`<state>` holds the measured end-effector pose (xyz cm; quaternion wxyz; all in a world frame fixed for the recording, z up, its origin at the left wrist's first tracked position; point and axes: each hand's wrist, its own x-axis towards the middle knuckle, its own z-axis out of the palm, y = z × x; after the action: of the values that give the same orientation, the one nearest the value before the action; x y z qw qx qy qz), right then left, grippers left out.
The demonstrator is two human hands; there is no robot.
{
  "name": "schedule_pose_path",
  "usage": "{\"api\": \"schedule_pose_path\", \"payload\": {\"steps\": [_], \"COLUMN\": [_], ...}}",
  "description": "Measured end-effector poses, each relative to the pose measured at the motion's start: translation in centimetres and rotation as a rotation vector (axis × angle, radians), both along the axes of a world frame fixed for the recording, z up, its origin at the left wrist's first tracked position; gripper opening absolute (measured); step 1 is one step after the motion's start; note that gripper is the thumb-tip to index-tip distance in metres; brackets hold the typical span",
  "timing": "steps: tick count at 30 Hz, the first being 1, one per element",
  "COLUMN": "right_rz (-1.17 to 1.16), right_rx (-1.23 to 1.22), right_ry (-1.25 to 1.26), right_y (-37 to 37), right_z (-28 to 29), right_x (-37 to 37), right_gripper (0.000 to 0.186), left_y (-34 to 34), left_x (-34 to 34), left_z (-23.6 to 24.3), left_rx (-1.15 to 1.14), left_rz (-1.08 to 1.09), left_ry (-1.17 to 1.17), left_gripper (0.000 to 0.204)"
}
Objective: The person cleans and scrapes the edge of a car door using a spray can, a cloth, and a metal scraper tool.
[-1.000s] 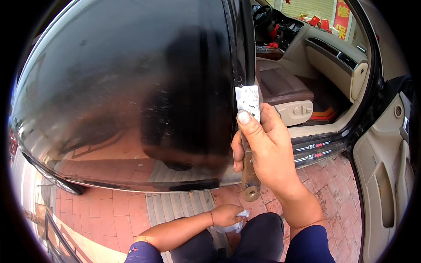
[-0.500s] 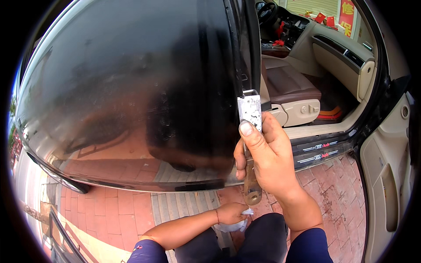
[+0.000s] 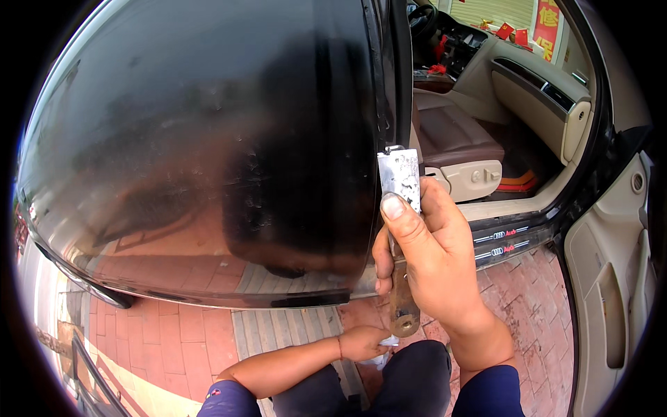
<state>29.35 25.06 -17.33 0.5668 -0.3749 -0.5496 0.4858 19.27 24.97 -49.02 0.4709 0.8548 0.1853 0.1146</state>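
My right hand (image 3: 445,257) is closed around a putty knife, thumb pressed flat on its wide metal blade (image 3: 401,170), which is speckled with dark spots. The knife's worn brown handle (image 3: 405,306) points down, with a hole near its end. The blade's tip is up by the edge of a black car door (image 3: 299,153), close to the door gap; I cannot tell if they touch. Dull scuffs and small marks show on the door's glossy face. Low between my knees, my left hand (image 3: 361,342) is closed on a white, crumpled thing (image 3: 381,358), mostly hidden.
The front door (image 3: 611,278) stands wide on the right. Through its opening show a brown leather seat (image 3: 455,132), the sill (image 3: 511,240) and the dashboard. Red brick paving (image 3: 167,333) and a ridged grey strip (image 3: 292,330) lie below.
The view has shifted slightly. My right hand and the putty knife sit a little lower and farther right in the picture. Both hands keep their hold.
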Motion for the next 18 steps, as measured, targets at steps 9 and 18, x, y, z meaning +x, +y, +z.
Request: {"api": "schedule_pose_path", "payload": {"steps": [9,18], "right_rz": [0.03,0.005], "right_rx": [0.034,0.068], "right_ry": [0.031,-0.024], "right_y": [0.2,0.8], "right_z": [0.6,2.1], "right_x": [-0.2,-0.3], "right_gripper": [0.026,0.027], "left_y": [-0.2,-0.3], "left_x": [-0.3,-0.3], "left_z": [1.6,3.7], "left_rx": [0.08,0.038], "left_rz": [-0.036,-0.05], "left_ry": [-0.053,0.103], "left_gripper": [0.026,0.025]}}
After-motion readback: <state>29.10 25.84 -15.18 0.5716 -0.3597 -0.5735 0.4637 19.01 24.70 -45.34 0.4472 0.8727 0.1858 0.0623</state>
